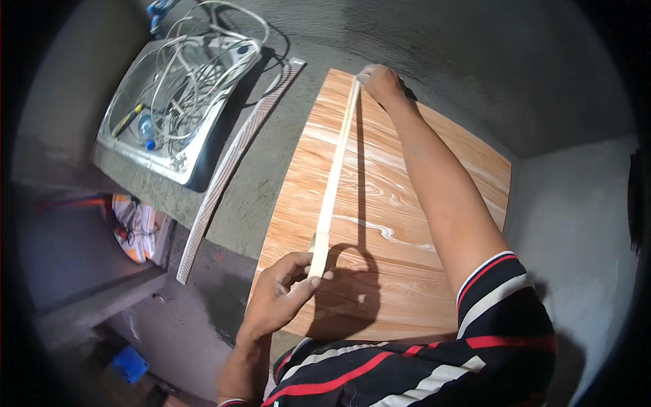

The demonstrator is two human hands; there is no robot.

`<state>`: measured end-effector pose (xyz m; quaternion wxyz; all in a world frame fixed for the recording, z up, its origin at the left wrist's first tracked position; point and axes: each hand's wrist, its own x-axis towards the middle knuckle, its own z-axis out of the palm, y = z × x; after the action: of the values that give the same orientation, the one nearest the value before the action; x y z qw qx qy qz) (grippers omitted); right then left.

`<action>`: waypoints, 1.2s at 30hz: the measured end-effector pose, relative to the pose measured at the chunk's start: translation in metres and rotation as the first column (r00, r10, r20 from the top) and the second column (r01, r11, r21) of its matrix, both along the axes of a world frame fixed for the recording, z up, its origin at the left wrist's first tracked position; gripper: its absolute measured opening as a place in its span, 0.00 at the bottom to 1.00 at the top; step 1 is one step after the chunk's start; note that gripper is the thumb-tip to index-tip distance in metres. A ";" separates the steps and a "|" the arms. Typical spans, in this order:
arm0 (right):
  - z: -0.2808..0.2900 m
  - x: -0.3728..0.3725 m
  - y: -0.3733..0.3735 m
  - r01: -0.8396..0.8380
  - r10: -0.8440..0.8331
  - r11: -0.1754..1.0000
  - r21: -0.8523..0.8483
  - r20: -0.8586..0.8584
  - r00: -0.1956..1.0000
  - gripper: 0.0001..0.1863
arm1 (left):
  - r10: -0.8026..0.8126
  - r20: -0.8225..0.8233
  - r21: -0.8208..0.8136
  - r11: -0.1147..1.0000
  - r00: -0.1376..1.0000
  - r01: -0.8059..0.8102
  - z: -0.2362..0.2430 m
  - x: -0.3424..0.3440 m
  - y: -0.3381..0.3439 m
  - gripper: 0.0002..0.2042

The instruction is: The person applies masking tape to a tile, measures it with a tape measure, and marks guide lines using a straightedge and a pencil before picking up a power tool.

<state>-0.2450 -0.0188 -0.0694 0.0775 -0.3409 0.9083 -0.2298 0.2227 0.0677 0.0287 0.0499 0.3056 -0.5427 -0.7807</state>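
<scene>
A large board (380, 176) with orange wood-grain and white swirls lies in front of me. A long pale strip, apparently tape (339, 159), stretches over it lengthwise, casting a dark shadow. My right hand (380, 85) pinches the strip's far end at the board's back edge, my forearm crossing the right side. My left hand (288, 288) holds the strip's near end, where what seems a tape roll (319, 247) is partly hidden, above the board's lower left part. A long patterned strip (224, 176) lies on the concrete left of the board.
A metal basin (183, 173) holding tangled pale hoses, a bottle and a yellow-handled tool sits on a concrete ledge (129, 166) at upper left. Below it are an orange-and-white sack (135, 241) and a blue object (132, 363). Grey walls (569, 203) border the board at back and right.
</scene>
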 end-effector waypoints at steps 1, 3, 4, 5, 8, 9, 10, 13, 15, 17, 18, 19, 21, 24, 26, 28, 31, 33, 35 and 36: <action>0.002 0.003 -0.002 -0.027 0.027 1.000 -0.006 0.008 1.000 0.15 | -0.005 0.050 0.007 1.000 0.999 0.005 0.003 0.003 0.000 0.16; 0.002 0.004 0.001 -0.030 0.031 0.999 -0.018 0.025 0.999 0.15 | -0.010 0.064 0.034 0.999 0.998 0.008 0.002 0.004 0.002 0.16; 0.000 0.001 0.003 -0.033 0.033 0.999 -0.015 0.010 0.999 0.15 | 0.016 0.069 0.066 0.998 0.997 -0.021 0.000 0.002 0.004 0.17; -0.002 -0.001 0.005 -0.038 0.038 0.999 -0.013 -0.005 0.999 0.15 | 0.002 0.076 0.062 0.998 0.997 -0.007 -0.003 0.001 0.006 0.17; -0.005 -0.001 0.008 -0.112 0.115 0.993 0.038 -0.064 0.991 0.15 | 0.009 0.062 -0.020 1.000 0.998 -0.008 -0.011 0.000 0.014 0.17; -0.005 0.000 0.007 -0.121 0.123 0.992 0.035 -0.052 0.991 0.15 | 0.011 0.073 -0.090 0.996 0.997 -0.004 -0.012 0.001 0.016 0.17; 0.004 0.010 0.003 -0.039 0.039 0.998 0.050 -0.007 0.999 0.17 | 0.025 0.092 -0.155 0.988 0.995 -0.011 -0.014 0.004 0.018 0.16; -0.015 -0.015 0.003 -0.026 0.025 0.996 0.080 0.022 0.999 0.21 | -0.007 0.069 -0.172 0.985 0.998 0.019 -0.013 0.006 0.019 0.17; -0.018 -0.003 -0.005 -0.094 0.095 0.995 0.024 -0.031 0.995 0.23 | 0.013 0.090 -0.142 0.990 0.996 0.000 -0.018 0.014 0.017 0.17; -0.020 -0.024 -0.002 -0.120 0.122 0.992 0.027 -0.087 0.989 0.28 | -0.036 0.091 -0.168 0.985 0.995 0.051 -0.006 0.012 0.013 0.17; -0.024 -0.035 -0.001 -0.135 0.138 0.990 0.033 -0.114 0.984 0.30 | -0.054 0.101 -0.172 0.983 0.993 0.071 -0.002 0.013 0.010 0.16; -0.023 -0.032 -0.005 -0.153 0.158 0.987 0.057 -0.110 0.981 0.33 | -0.011 0.121 -0.163 0.986 0.993 0.031 0.001 0.019 0.005 0.16; -0.023 -0.030 -0.011 -0.138 0.155 0.981 0.139 -0.119 0.981 0.35 | -0.110 0.140 -0.270 0.952 0.984 0.145 0.001 0.028 -0.003 0.16; -0.019 -0.032 -0.020 -0.163 0.170 0.979 0.121 -0.042 0.985 0.36 | -0.034 -0.027 -0.408 0.913 0.999 0.020 -0.012 0.037 -0.001 0.16; -0.019 -0.041 -0.017 -0.200 0.222 0.960 0.195 -0.098 0.970 0.37 | -0.057 0.017 -0.347 0.936 0.998 0.060 -0.009 0.044 -0.001 0.17; -0.021 -0.039 -0.014 -0.224 0.245 0.952 0.207 -0.080 0.966 0.38 | -0.097 -0.007 -0.487 0.869 0.995 0.081 -0.014 0.048 0.001 0.17; -0.018 -0.034 -0.013 -0.207 0.223 0.964 0.164 -0.081 0.972 0.37 | -0.110 0.038 -0.711 0.696 0.993 0.105 -0.018 0.051 0.001 0.17; -0.018 -0.031 -0.014 -0.210 0.224 0.963 0.167 -0.066 0.972 0.36 | -0.120 0.049 -0.853 0.511 0.992 0.104 -0.015 0.055 0.003 0.17; -0.019 -0.036 -0.012 -0.195 0.210 0.965 0.174 -0.073 0.975 0.35 | -0.123 0.082 -0.642 0.752 0.989 0.147 -0.009 0.053 0.004 0.16; -0.022 -0.037 -0.012 -0.190 0.204 0.968 0.165 -0.072 0.976 0.35 | -0.123 0.072 -0.646 0.750 0.990 0.140 -0.007 0.053 0.007 0.16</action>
<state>-0.2818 -0.0305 -0.0914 0.0863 -0.4321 0.8877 -0.1332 0.2754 0.0747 0.0221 0.0909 0.2399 -0.8001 -0.5422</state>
